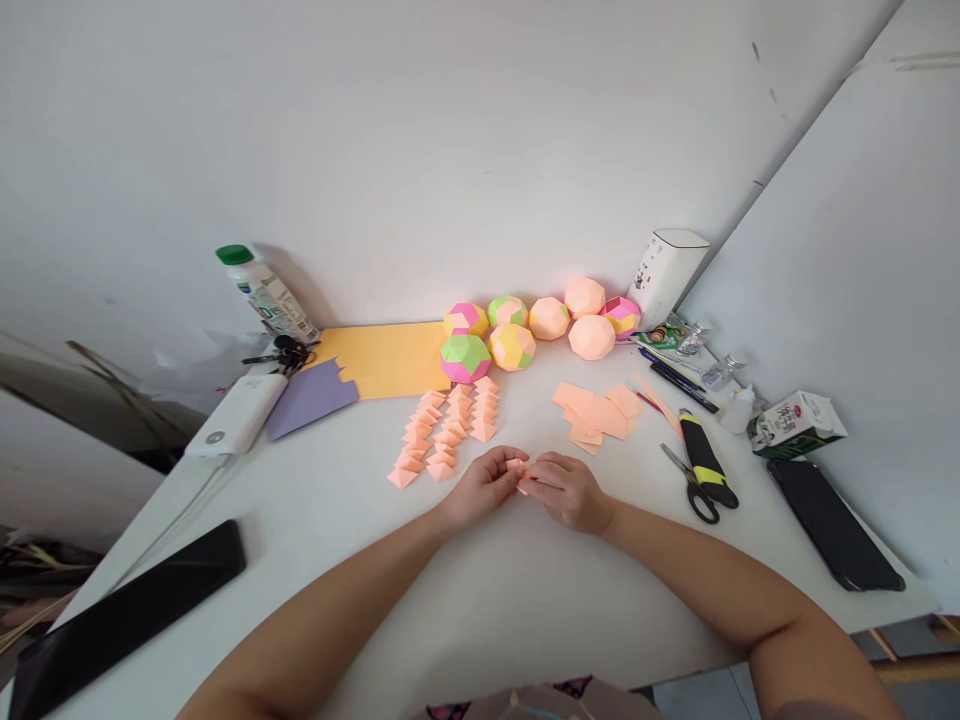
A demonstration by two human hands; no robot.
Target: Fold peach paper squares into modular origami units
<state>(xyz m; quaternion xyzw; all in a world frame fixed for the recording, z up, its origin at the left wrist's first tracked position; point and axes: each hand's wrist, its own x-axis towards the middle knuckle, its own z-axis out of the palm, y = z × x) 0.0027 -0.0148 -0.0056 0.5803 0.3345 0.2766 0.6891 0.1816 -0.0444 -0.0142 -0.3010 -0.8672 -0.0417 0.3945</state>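
Observation:
Between my two hands is a small peach paper piece (pixel 516 466), partly hidden by the fingers. My left hand (pixel 486 488) is closed on it from the left, thumb on top. Fingers of my right hand (pixel 571 492) pinch its right side. Just beyond the left hand lie rows of folded peach paper pieces (pixel 442 432), pointed like small pyramids. Several flat peach paper cutouts (pixel 596 412) are piled beyond the right hand. Faceted paper balls (pixel 511 347) in peach, yellow, green and pink stand by the wall, two of them stacked at the right.
Yellow (pixel 390 360) and purple sheets (pixel 311 400) lie left of the balls, near a bottle (pixel 268 295) and a white power strip (pixel 236 415). Rightward are scissors (pixel 694 485), a black-yellow cutter (pixel 706 460), pens (pixel 679 383), a small carton (pixel 796 424) and a black phone (pixel 834 522).

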